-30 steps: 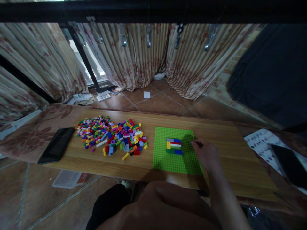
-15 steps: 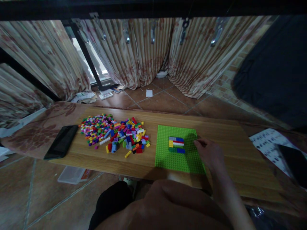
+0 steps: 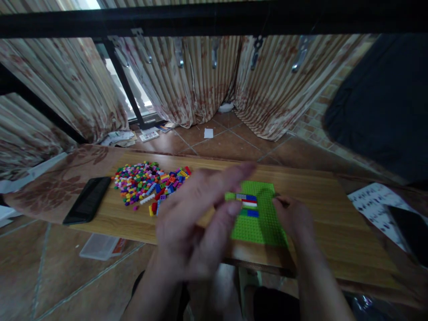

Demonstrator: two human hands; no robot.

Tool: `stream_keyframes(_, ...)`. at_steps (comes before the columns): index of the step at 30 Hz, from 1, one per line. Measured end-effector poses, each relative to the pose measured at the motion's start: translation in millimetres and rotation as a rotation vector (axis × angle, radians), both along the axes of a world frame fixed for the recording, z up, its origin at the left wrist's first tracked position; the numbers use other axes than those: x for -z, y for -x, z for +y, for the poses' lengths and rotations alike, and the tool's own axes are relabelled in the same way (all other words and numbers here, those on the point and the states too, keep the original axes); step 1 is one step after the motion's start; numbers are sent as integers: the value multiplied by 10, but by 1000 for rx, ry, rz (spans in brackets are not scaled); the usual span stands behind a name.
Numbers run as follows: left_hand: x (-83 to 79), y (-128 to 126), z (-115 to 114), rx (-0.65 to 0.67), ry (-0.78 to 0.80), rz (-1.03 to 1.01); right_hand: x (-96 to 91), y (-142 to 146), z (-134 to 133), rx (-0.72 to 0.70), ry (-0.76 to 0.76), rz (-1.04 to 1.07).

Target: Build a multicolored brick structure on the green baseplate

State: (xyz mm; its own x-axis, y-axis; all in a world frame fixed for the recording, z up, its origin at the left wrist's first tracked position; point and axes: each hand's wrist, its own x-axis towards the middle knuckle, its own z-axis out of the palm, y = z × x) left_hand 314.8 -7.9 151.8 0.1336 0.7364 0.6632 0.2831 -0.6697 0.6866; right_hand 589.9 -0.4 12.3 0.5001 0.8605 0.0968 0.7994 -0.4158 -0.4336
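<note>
A green studded baseplate (image 3: 267, 227) lies on the wooden table, carrying a small group of toy bricks in grey, blue, red, white and green; the yellow ones are hidden. My left hand (image 3: 197, 218), smeared by motion, hovers in front of the plate's left part, index finger and thumb stretched out and apart, with nothing visible between them. At the plate's right edge is my right hand (image 3: 297, 220), its fingers curled together in a pinch. Whatever they may hold is hidden. Loose toy bricks (image 3: 140, 178) form a pile on the left, partly covered by my left hand.
A black tablet-like device (image 3: 87, 200) lies at the table's left end. To the right are a printed sheet (image 3: 372, 205) and a dark device (image 3: 409, 227). A clear plastic lid or tray (image 3: 98, 246) is on the floor. A dark rail (image 3: 200, 20) crosses above.
My left hand has come up from below into the middle, now covering part of the baseplate and bricks. My right hand stays at the plate's right edge. The camera view has shifted slightly.
</note>
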Motion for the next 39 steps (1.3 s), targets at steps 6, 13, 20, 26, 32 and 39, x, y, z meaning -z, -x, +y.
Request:
stream_keyframes(6, 587, 361, 801, -262, 364, -235, -27, 109, 25, 51, -327, 118)
stream_keyframes(13, 810, 501, 965, -338, 524, -294, -138, 801, 58, -243, -546, 429)
stream_keyframes(20, 810, 553, 955, -324, 544, -315, -140, 1451, -66, -692, -334, 349)
stream_keyframes(26, 801, 637, 954, -329, 550, -358, -12, 1671, -43, -742, -208, 299)
stream_keyframes(32, 830, 711, 962, -312, 566, -371, 75, 1771, 10, -781, -198, 251)
stream_keyframes(39, 819, 715, 958, -322, 569, -322, 130, 1810, 27, -787, -186, 197)
